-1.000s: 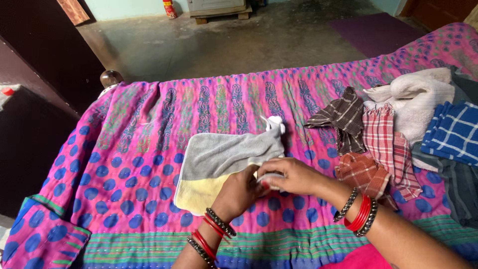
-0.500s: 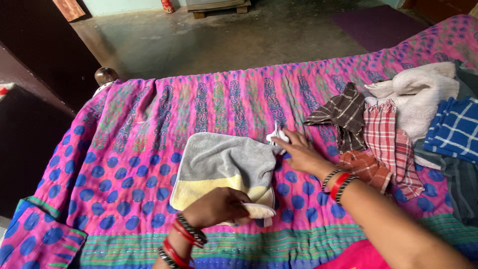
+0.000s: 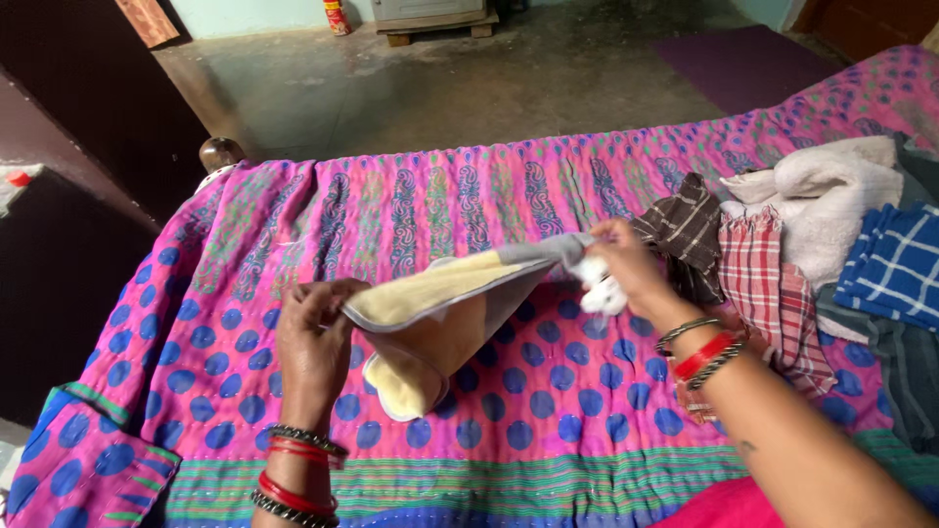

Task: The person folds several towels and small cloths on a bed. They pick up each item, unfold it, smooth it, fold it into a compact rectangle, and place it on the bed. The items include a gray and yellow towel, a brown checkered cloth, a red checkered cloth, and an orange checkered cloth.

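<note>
Grey-and-yellow hand towel (image 3: 440, 313) hangs lifted above the pink quilt (image 3: 245, 293), stretched between my hands: my left hand (image 3: 313, 342) pinches its yellow corner, my right hand (image 3: 626, 269) clamps the grey corner with its white loop, beside the brown checked cloth (image 3: 685, 230) and the heap of folded cloths (image 3: 841, 244)

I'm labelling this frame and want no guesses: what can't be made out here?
- Head view: left hand fingers, hidden behind the grey and yellow cloth.
- White loop: partly covered by the right hand.
- Blue checked cloth: cut by the right edge.
</note>
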